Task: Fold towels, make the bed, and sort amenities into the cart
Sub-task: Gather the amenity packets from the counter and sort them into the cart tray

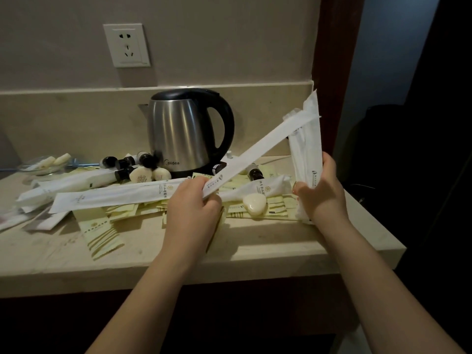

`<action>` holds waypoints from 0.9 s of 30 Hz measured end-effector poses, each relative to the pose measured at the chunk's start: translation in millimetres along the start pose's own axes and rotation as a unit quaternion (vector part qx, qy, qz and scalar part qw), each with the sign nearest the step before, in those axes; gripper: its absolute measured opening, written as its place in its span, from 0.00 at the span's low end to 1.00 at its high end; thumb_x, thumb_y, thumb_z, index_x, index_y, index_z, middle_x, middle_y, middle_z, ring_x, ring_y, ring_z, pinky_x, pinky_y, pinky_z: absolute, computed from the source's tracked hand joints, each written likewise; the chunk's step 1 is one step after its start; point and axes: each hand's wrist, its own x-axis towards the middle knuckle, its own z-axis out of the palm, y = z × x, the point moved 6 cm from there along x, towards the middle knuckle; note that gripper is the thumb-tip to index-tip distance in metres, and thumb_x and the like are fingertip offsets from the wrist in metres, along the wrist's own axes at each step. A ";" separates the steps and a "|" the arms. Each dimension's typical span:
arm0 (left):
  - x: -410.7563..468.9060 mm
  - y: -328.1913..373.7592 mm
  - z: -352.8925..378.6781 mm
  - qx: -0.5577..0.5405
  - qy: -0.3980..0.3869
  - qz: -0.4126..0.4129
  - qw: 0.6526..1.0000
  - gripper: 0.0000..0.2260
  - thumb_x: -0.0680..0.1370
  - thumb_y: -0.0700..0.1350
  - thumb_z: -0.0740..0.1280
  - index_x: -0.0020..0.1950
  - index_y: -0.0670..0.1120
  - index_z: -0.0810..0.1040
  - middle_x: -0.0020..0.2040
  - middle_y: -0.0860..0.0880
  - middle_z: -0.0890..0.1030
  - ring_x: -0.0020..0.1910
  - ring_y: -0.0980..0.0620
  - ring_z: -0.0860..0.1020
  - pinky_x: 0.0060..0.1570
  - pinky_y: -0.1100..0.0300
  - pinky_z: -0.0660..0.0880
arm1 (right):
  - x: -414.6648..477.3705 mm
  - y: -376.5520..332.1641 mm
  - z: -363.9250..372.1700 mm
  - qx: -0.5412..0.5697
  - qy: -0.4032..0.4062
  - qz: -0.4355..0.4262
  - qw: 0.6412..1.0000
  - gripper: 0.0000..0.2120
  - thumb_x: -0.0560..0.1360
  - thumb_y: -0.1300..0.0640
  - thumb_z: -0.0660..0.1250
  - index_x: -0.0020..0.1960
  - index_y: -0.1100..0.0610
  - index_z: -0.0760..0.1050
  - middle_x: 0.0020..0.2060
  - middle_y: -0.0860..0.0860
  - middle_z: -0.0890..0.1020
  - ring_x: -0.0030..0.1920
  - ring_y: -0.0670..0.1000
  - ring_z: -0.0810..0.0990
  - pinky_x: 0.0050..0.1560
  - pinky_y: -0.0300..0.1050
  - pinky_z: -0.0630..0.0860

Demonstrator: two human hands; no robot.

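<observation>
1. Head view: the left hand [194, 200] is closed, with thumb and fingers pinching the lower end of a long white packet [258, 152]. The packet rises slanted to the upper right, and its far end meets the bundle in the other hand.
2. The right hand [320, 190] is closed around a bundle of packets [307, 139]. It holds the bundle nearly upright above the right end of the counter [178, 254].
3. A steel kettle [186, 131] with a black handle stands at the back of the counter, behind the left hand. The slanted packet passes in front of things to the right of the kettle's base and hides part of them.
4. Small dark bottles [109, 161] lie near the kettle base, on both sides of it.
5. Another white packet [109, 198] lies flat to the left of the left hand, and more white packets lie behind it.
6. Yellow sachets [102, 236] are spread under and around both hands. A white soap [254, 204] lies on them between the hands.
7. A glass dish [43, 169] with small wrapped pieces stands at the far left.
8. A wall socket [126, 44] is above the counter.
</observation>
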 end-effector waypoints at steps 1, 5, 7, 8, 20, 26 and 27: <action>0.9 5.4 4.8 0.003 -0.011 0.007 1.000 0.04 0.75 0.39 0.62 0.44 0.46 0.74 0.41 0.51 0.73 0.39 0.56 0.69 0.35 0.63 0.64 | 0.5 -1.8 0.8 -0.002 -0.003 -0.005 1.000 0.33 0.75 0.60 0.65 0.74 0.47 0.52 0.61 0.53 0.72 0.49 0.50 0.71 0.47 0.50 0.77; -9.1 26.8 52.1 0.014 -0.106 0.034 0.994 0.09 0.77 0.42 0.62 0.57 0.47 0.74 0.52 0.52 0.72 0.46 0.57 0.69 0.41 0.68 0.66 | 0.6 10.6 6.4 0.095 -0.031 0.037 0.994 0.15 0.78 0.59 0.62 0.64 0.51 0.66 0.48 0.45 0.73 0.37 0.43 0.71 0.31 0.35 0.67; -12.5 34.6 67.5 0.017 -0.113 0.051 0.992 0.10 0.78 0.42 0.62 0.59 0.47 0.73 0.53 0.52 0.70 0.46 0.57 0.68 0.39 0.68 0.64 | -4.2 18.5 6.5 0.142 -0.041 0.086 0.985 0.06 0.80 0.57 0.60 0.45 0.50 0.70 0.39 0.47 0.73 0.36 0.47 0.72 0.36 0.37 0.68; -10.6 37.1 70.8 0.019 -0.106 0.055 0.993 0.10 0.78 0.42 0.62 0.59 0.47 0.72 0.52 0.52 0.70 0.46 0.56 0.68 0.39 0.67 0.63 | -7.3 17.0 6.4 0.169 -0.050 0.094 0.980 0.08 0.80 0.57 0.59 0.42 0.50 0.68 0.38 0.49 0.73 0.38 0.49 0.72 0.39 0.41 0.69; -4.7 31.6 80.5 0.173 -0.120 0.042 0.977 0.23 0.75 0.55 0.66 0.67 0.51 0.65 0.59 0.52 0.72 0.51 0.53 0.61 0.48 0.61 0.61 | -3.9 11.3 -0.4 0.188 -0.045 0.068 0.979 0.09 0.77 0.58 0.67 0.52 0.50 0.68 0.44 0.47 0.76 0.43 0.46 0.75 0.30 0.39 0.70; -5.6 34.3 75.9 0.193 -0.113 0.046 0.974 0.19 0.75 0.50 0.67 0.64 0.53 0.65 0.55 0.53 0.69 0.48 0.54 0.67 0.40 0.63 0.66 | -8.2 10.6 -5.8 0.228 -0.065 0.055 0.970 0.12 0.77 0.63 0.65 0.47 0.48 0.67 0.42 0.46 0.74 0.43 0.46 0.74 0.38 0.41 0.74; -5.9 35.9 74.9 0.187 -0.111 0.047 0.975 0.17 0.76 0.48 0.66 0.63 0.53 0.66 0.53 0.54 0.67 0.46 0.54 0.69 0.37 0.64 0.66 | -7.4 11.6 -5.8 0.237 -0.064 0.054 0.968 0.12 0.77 0.63 0.65 0.47 0.47 0.67 0.42 0.46 0.74 0.43 0.45 0.74 0.37 0.39 0.72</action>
